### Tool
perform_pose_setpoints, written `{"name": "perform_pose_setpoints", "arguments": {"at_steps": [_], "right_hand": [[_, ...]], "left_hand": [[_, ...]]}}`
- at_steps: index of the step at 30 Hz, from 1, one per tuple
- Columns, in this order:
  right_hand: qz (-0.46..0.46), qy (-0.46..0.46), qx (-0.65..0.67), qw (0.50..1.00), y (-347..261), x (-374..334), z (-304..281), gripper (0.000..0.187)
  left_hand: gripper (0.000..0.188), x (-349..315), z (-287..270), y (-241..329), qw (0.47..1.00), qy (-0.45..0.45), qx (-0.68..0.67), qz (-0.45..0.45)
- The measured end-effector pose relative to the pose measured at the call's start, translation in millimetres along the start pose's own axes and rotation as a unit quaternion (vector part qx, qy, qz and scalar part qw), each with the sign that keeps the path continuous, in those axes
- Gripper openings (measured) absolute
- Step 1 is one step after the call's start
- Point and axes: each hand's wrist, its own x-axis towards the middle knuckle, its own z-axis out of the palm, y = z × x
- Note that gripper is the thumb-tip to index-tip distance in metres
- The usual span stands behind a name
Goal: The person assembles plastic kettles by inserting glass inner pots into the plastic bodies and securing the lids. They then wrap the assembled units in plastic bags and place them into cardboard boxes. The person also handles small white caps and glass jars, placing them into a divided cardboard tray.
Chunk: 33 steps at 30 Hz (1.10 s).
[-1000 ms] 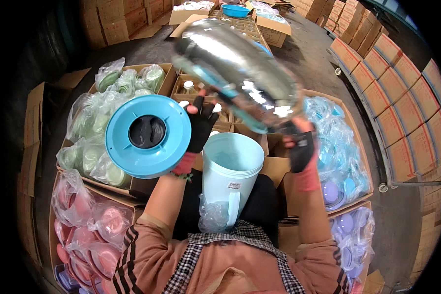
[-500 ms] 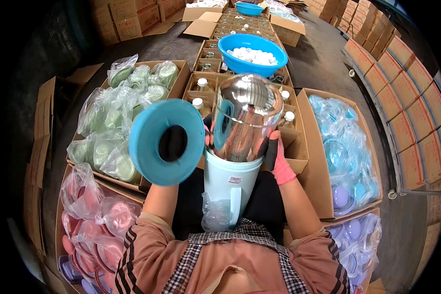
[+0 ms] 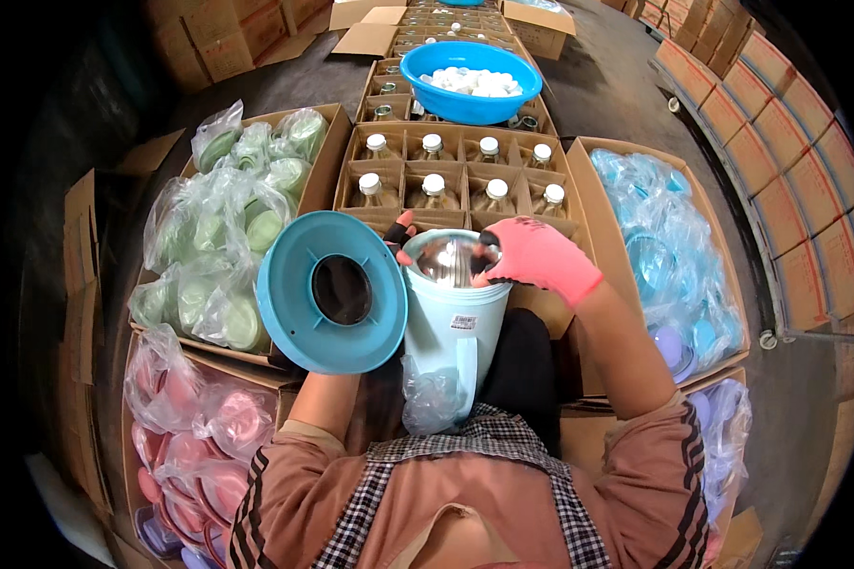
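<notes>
A pale blue jug point(image 3: 436, 322) with a handle stands upright between my legs, a small clear plastic bag point(image 3: 431, 396) hanging beside its handle. Inside its mouth shows a shiny silver vacuum-flask liner point(image 3: 446, 260), mostly hidden by the walls. My right hand point(image 3: 539, 256), in a pink glove with black fingertips, curls its fingers over the right side of the rim, close to the liner. On the left, my left hand point(image 3: 401, 237) is closed on a teal funnel-shaped collar point(image 3: 289, 308), which hides most of it; its visible fingers reach the jug's left rim.
Ahead, a divided carton point(image 3: 460, 168) holds several white-capped bottles. Beyond stands a blue basin point(image 3: 470, 106) of white caps. Cartons of bagged green parts point(image 3: 223, 218), pink parts point(image 3: 190, 427), blue parts point(image 3: 650, 256) and purple parts point(image 3: 716, 436) surround me. Stacked boxes point(image 3: 797, 171) line the right.
The silver liner has gone down from above the jug into it. My right hand has moved from the liner's side to the jug's rim. The teal collar has tilted slightly.
</notes>
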Motion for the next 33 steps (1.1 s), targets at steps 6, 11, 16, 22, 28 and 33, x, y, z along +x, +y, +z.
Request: {"name": "perform_pose_setpoints", "arguments": {"at_steps": [6, 11, 16, 22, 28, 33], "right_hand": [[-0.116, -0.045, 0.132, 0.983, 28, 25, 16, 0.045], [-0.164, 0.057, 0.681, 0.712, 27, 30, 17, 0.066], [-0.206, 0.239, 0.642, 0.699, 77, 70, 28, 0.066], [-0.195, 0.228, 0.614, 0.730, 82, 51, 95, 0.049], [-0.278, 0.270, 0.516, 0.764, 82, 28, 98, 0.039], [-0.314, 0.240, 0.358, 0.846, 83, -2, 82, 0.082]], "left_hand": [[0.038, -1, 21, -7, 0.990, 0.115, -0.062, 0.053], [0.042, 35, 4, 2, 0.867, 0.164, 0.396, 0.252], [0.090, 58, 5, 13, 0.888, -0.111, 0.446, 0.017], [0.073, 18, -43, -19, 0.836, -0.013, 0.548, -0.005], [0.067, 0, -10, -10, 0.766, -0.063, 0.640, 0.023], [0.105, 1, -5, 5, 0.713, -0.187, 0.675, 0.019]]}}
